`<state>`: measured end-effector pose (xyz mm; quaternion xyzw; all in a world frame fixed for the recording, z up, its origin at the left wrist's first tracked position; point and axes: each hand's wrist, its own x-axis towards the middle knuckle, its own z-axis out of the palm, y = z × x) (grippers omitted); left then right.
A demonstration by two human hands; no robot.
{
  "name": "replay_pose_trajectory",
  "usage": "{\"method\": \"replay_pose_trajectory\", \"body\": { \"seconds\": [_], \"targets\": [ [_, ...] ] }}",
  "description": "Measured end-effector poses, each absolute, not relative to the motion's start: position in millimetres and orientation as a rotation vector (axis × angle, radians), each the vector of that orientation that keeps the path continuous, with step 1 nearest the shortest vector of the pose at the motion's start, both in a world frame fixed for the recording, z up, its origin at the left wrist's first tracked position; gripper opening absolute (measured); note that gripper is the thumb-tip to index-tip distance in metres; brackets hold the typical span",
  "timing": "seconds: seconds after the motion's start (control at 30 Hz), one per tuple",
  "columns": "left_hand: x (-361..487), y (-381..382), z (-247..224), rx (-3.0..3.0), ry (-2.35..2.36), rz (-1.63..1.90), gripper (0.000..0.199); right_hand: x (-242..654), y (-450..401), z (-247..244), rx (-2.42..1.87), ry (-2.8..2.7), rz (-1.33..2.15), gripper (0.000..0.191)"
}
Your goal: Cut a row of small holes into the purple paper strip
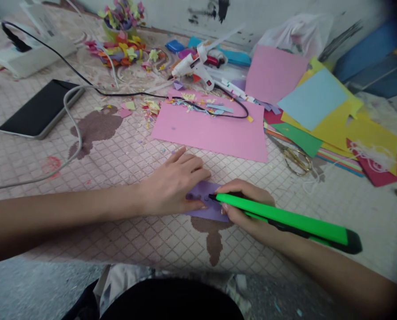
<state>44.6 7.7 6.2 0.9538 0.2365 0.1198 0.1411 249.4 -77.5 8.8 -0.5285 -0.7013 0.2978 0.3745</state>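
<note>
A small purple paper [215,214] lies on the patterned tablecloth near the front edge, with small dark marks on it. My left hand [173,184] rests flat over its left part, thumb and fingers apart. From the right, my right hand [248,206] is closed round a bright green pen-like tool [285,214] with a black end. The tool's dark tip touches or hovers just over the purple paper; which of the two is unclear. Beyond both hands lies a pink sheet [215,131] with paper scraps on it.
A white glue gun [195,64] with a black cord lies behind the pink sheet. Gold-handled scissors [296,161] and coloured papers [313,100] are at right. At left are a dark tablet [40,109], a grey cable [80,133] and a power strip [28,58].
</note>
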Motion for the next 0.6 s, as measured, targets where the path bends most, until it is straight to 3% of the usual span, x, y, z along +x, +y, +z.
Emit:
{"method": "replay_pose_trajectory", "body": {
  "seconds": [0.6],
  "targets": [
    [44.7,7.7,5.9,2.759,0.686,0.352,0.048,253.1,-76.0,7.9,-1.27,-1.913,0.772,0.02]
  ]
}}
